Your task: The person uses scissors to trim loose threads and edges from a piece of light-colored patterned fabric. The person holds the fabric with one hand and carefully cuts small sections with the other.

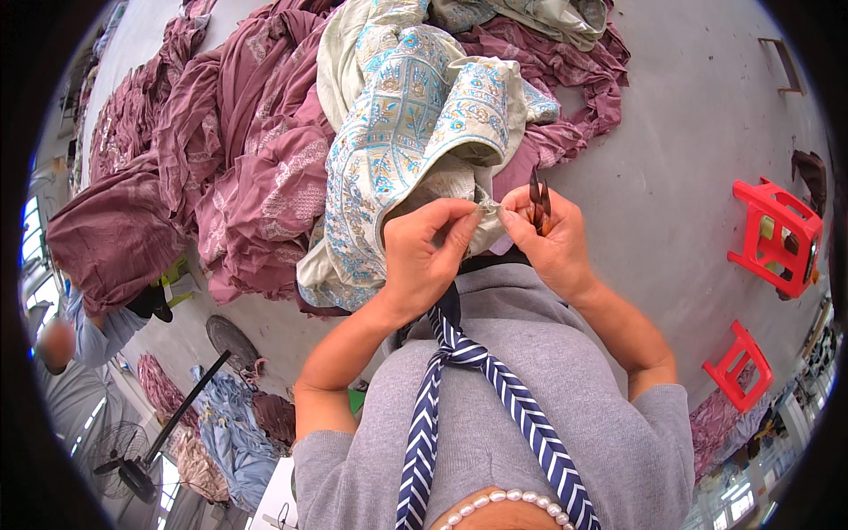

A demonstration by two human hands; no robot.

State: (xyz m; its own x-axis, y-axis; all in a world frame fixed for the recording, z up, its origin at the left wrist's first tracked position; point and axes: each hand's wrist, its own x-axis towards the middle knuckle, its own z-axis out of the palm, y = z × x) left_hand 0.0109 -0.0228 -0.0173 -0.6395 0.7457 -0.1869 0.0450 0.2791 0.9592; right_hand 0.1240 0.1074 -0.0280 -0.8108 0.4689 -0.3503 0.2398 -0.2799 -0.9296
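Note:
A pale cream cloth [375, 177] with blue and gold embroidery lies bunched in front of me, its edge drawn up to my waist. My left hand [424, 252] is closed, thumb and forefinger pinching a small bit of that edge. Right beside it, my right hand [556, 243] pinches the same edge from the other side. Tucked in the right palm is a pair of small thread snips [540, 201], dark blades pointing away from me. What exactly sits between the fingertips is too small to make out.
Heaped mauve cloth [256, 132] spreads on the left and behind. Red plastic stools [768, 238] stand on the grey floor at right. Another person's blue sleeve [97, 331] shows at far left. A black fan [132, 477] and blue cloth [231, 420] are lower left.

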